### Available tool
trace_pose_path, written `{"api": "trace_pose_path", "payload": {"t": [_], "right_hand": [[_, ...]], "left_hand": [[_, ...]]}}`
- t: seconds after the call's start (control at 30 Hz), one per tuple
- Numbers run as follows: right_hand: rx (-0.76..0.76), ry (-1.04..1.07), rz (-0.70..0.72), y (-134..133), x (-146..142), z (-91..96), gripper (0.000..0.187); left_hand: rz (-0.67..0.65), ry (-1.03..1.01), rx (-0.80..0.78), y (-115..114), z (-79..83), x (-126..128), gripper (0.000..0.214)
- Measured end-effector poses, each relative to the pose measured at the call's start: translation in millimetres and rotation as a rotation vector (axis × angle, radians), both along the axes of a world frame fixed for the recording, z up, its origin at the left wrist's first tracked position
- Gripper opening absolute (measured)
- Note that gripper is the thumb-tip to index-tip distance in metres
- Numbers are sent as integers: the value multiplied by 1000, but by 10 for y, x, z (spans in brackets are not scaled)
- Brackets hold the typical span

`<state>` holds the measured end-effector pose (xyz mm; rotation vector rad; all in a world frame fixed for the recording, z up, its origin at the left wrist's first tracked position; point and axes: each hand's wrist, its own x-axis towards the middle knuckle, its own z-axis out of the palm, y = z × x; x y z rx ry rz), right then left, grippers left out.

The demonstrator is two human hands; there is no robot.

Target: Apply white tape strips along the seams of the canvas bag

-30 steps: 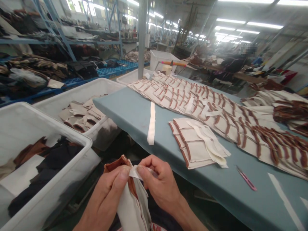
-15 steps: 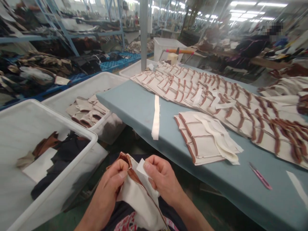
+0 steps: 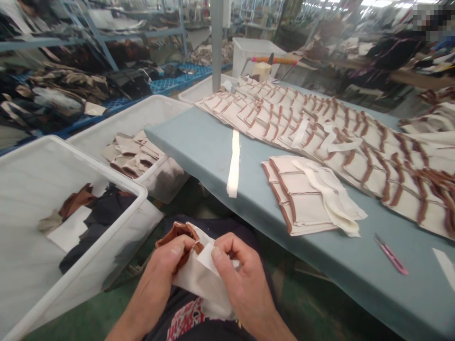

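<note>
Over my lap I have a cream fabric piece (image 3: 192,279) with a brown-lined edge. My left hand (image 3: 163,265) is closed on its brown edge, thumb on top. Between the thumb and fingers of my right hand (image 3: 241,270) is a small white strip (image 3: 206,258), laid against the cream cloth close to the brown edge. The right fingers also seem to press on the cloth; their tips are partly hidden. On the table beside me lies a small stack of cream pieces with brown edges (image 3: 302,199), with white strips (image 3: 327,194) across it.
The blue-green table (image 3: 199,147) carries long overlapping rows of cream and brown pieces (image 3: 284,118), a single white strip (image 3: 233,166) and pink-handled thread snips (image 3: 393,255). White bins (image 3: 142,194) holding fabric stand to the left. A grey post (image 3: 217,47) rises behind the table.
My right hand has brought the white strip down and left onto the cloth by the brown edge. The fabric is bunched closer, and the view has tilted slightly downward.
</note>
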<state>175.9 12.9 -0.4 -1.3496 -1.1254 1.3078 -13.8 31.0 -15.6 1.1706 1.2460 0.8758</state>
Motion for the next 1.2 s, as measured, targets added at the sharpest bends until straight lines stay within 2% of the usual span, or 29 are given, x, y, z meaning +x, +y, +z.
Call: {"api": "trace_pose_path", "payload": {"t": [0.07,0.17,0.37,0.53,0.7,0.83,1.03,1.2], "right_hand": [[91,-44,-68,-23,-49,13,31],[180,-97,-162,-52,-149,-72,26],[215,-137,-260,-80,-285,-224,24],[188,-150,-249,-62,-325,-197,25],[176,-161,-268,-60,-372,-217,24],[191,-155,-259,-71,-393,-229,23],[228,-185,-267,-87,-416,-251,22],[277,-256,-219,-47,-401,-221,26]], "left_hand": [[-22,-93,-65,2,-35,17,57],[1,-159,-114,8,-34,55,53],[84,-168,-101,-10,13,144,45],[142,-93,-50,-51,-56,148,50],[110,-54,-10,-75,-111,101,35],[77,-24,25,-102,-54,104,28],[255,-5,-3,-138,88,272,29],[293,10,-20,-123,132,292,31]]}}
